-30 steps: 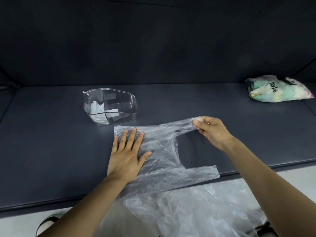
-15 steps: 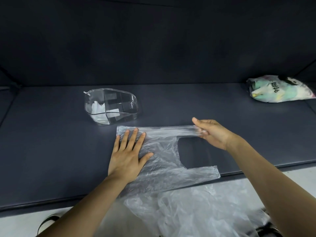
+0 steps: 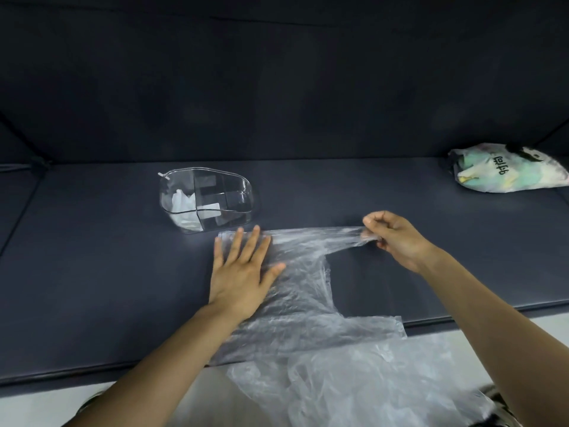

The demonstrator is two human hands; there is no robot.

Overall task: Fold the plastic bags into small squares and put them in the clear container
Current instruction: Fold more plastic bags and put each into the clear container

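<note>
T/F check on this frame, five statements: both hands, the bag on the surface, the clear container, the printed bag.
1. The left hand lies flat on the plastic bag. True.
2. The right hand is open and holds nothing. False: it pinches the bag's far handle.
3. The clear container is empty. False: white folded plastic lies in its left part.
4. A printed bag lies at the far right. True.
5. The bag is already a small square. False: it is spread out, handles showing.

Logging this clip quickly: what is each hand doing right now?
Left hand: open, pressing flat on the plastic bag.
Right hand: pinches the bag's far handle, pulling it taut.
</note>
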